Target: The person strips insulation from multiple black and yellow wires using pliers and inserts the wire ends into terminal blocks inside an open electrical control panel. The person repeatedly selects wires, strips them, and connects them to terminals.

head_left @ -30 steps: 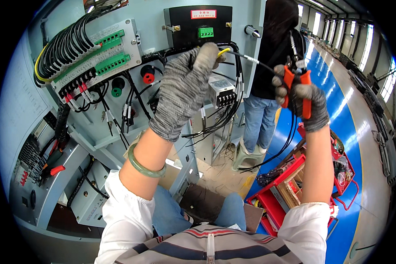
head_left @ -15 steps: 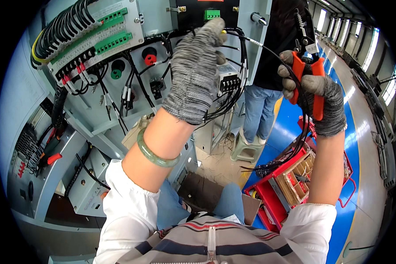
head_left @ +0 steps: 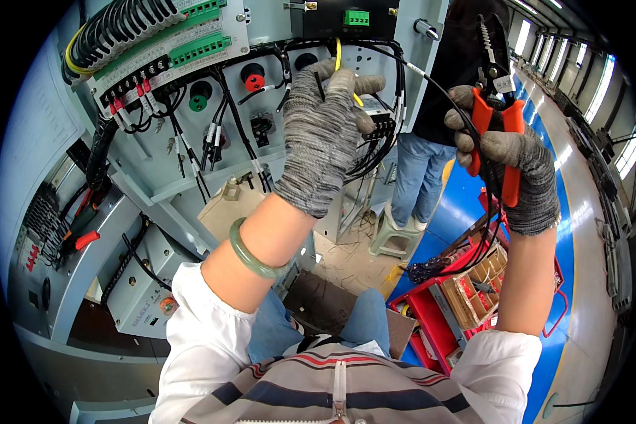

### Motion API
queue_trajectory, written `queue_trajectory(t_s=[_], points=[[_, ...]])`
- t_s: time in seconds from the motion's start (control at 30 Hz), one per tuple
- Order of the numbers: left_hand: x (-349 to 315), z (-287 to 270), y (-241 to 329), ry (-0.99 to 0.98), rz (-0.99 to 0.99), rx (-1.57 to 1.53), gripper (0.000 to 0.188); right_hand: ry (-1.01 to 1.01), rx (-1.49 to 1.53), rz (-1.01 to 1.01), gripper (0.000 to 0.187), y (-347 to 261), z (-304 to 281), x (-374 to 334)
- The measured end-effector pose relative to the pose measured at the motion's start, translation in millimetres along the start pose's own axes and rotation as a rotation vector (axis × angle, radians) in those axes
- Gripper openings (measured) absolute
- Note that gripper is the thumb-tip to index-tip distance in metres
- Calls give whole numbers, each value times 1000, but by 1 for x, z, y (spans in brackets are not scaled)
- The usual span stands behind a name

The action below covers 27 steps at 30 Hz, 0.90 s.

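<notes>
In the head view, your left hand [head_left: 324, 134] is at 12 o'clock, in a stripy gray knit glove with smooth fingertips. Its fingers are half bent, with one poking out to 3 o'clock. A thin, bendy yellow strip [head_left: 338, 53] comes down to that hand from 12 o'clock and shows again by the fingertips; I can't tell if they pinch it tight. A smooth green ring bracelet [head_left: 249, 254] sits round your left arm.

Your right hand [head_left: 528, 169], in the same kind of glove, is between 2 and 3 o'clock. Its fingers are curled round the pliers [head_left: 514, 116]. The orange handles stand a little apart, and the toothed metal end points to 12 o'clock. A long, skinny black wire [head_left: 436, 85] with a white sleeve runs to your right hand, and loops hang below it.

At 11 o'clock, the smooth, pale metal panel [head_left: 145, 187] has a round red knob [head_left: 254, 82], a round green knob [head_left: 199, 99] and bunches of black wires. A boxy green plug [head_left: 356, 18] is at 12 o'clock. At 4 o'clock sits a red toolbox [head_left: 424, 309] with a wooden tray [head_left: 463, 318]. Another person [head_left: 420, 177] in blue jeans stands on a low stool [head_left: 394, 239] near 3 o'clock.
</notes>
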State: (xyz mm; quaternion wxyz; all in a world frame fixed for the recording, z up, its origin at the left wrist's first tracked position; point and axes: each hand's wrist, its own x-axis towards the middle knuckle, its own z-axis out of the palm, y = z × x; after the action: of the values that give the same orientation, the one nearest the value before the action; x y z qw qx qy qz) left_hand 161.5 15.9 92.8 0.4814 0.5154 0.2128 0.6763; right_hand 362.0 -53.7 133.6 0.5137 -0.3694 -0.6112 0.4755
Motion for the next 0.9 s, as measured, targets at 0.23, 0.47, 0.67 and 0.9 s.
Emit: queue_trajectory(t_s=[0.23, 0.47, 0.67, 0.9], points=[[10, -9, 12, -165, -318, -57, 34, 4, 128, -61, 49, -5, 25, -6], [18, -8, 16, -322, -316, -372, 27, 5, 118, -127, 48, -5, 23, -2], [13, 0, 15, -246, -418, -123, 25, 85, -261, -137, 48, -16, 30, -5], [16, 1, 25, -185, -431, 65, 27, 61, -492, -226, 46, -3, 58, -8]])
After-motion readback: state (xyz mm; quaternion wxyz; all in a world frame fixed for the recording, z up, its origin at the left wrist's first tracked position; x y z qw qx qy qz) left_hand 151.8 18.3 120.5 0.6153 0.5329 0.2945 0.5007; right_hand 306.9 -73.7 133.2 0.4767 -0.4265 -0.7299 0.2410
